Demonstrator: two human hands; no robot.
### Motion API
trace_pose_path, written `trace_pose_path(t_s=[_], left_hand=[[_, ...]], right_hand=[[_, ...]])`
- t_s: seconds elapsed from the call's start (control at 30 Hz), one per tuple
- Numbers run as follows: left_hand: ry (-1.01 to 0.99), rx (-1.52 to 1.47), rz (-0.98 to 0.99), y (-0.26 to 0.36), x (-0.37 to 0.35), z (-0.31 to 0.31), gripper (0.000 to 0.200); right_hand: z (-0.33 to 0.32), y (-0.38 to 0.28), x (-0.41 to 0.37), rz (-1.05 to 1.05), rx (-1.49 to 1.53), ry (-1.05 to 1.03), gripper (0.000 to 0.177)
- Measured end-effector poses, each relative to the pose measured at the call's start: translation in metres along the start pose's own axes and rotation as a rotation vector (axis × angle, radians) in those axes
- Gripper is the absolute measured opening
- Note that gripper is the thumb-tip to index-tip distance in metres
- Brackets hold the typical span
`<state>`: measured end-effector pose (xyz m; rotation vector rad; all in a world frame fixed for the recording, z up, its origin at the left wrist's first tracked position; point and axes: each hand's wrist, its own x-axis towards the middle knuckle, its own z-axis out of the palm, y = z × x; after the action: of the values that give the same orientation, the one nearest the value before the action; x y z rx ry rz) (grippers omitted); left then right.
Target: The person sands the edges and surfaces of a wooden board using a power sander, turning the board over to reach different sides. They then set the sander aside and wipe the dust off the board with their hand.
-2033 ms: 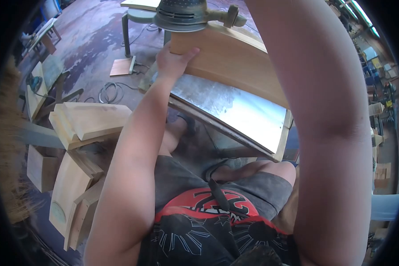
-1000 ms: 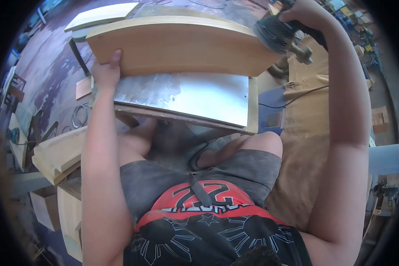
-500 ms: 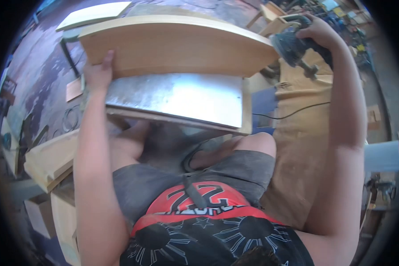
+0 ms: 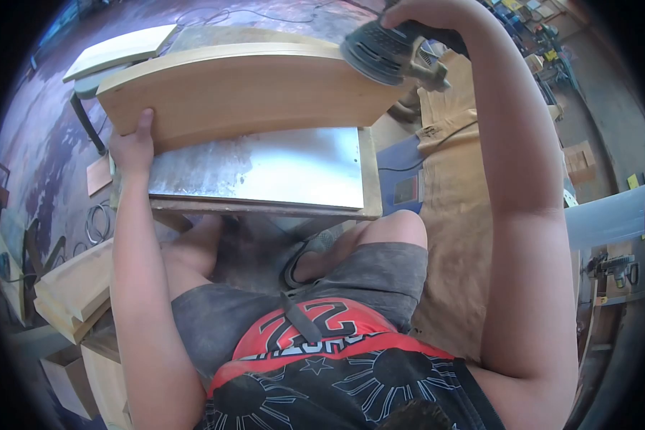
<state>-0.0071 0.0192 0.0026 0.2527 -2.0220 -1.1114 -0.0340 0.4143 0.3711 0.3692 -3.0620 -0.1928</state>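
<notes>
A long, curved wooden board [image 4: 244,97] stands on its edge across the bench, its broad face toward me. My left hand [image 4: 132,147] grips its left end, thumb on the near face. At the top, my right hand [image 4: 430,14] is closed round the body of an orbital sander [image 4: 376,54]. The sander's round pad is tilted over the board's right top edge and overlaps it in this view. Beneath the board lies a shiny metal plate [image 4: 279,172] on the low wooden bench [image 4: 369,172], in front of my knees.
Another pale board [image 4: 122,50] rests on a stand at the back left. Shaped wooden pieces [image 4: 75,287] are stacked by my left side. A tan sheet [image 4: 451,236] covers the floor at right, with a black cable [image 4: 444,143] over it. Cardboard [image 4: 579,161] lies farther right.
My right hand has brought the sander leftward and up, from the board's right end to over its top edge. The view has shifted, and the board and my left hand appear farther left.
</notes>
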Motion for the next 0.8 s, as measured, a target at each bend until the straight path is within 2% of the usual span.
trace_pose_path(t_s=[0.1, 0.13, 0.23, 0.27, 0.37, 0.4, 0.47, 0.6, 0.7, 0.8], left_hand=[[0.001, 0.001, 0.006, -0.002, 0.0, 0.002, 0.074], [0.003, -0.001, 0.005, -0.004, 0.0, 0.001, 0.075], [0.007, -0.013, 0.015, 0.003, -0.001, -0.001, 0.075], [0.005, -0.014, 0.015, 0.002, -0.001, -0.001, 0.074], [-0.009, -0.013, 0.015, 0.0, 0.0, -0.001, 0.073], [-0.02, -0.006, 0.014, 0.001, -0.001, -0.003, 0.072], [-0.03, 0.007, 0.009, 0.0, 0.0, -0.004, 0.07], [-0.024, 0.024, 0.016, -0.004, 0.0, -0.003, 0.069], [-0.032, -0.006, 0.026, 0.002, -0.002, -0.004, 0.068], [-0.063, -0.048, 0.018, 0.011, -0.005, -0.008, 0.07]], right_hand=[[-0.012, -0.03, -0.009, -0.047, 0.006, -0.029, 0.096], [-0.002, -0.025, 0.011, -0.136, -0.111, 0.05, 0.096], [-0.014, -0.058, -0.001, -0.186, -0.03, 0.001, 0.094], [-0.017, -0.062, -0.003, -0.268, 0.041, -0.014, 0.093], [-0.019, -0.088, 0.006, -0.299, -0.019, -0.062, 0.091], [-0.018, -0.092, 0.0, -0.313, 0.028, -0.013, 0.089], [-0.026, -0.094, -0.015, -0.331, 0.113, -0.077, 0.088], [-0.021, -0.074, -0.011, -0.261, 0.062, -0.067, 0.086], [-0.006, -0.037, -0.004, -0.13, -0.018, 0.05, 0.087], [0.002, 0.0, 0.007, -0.028, -0.066, 0.018, 0.089]])
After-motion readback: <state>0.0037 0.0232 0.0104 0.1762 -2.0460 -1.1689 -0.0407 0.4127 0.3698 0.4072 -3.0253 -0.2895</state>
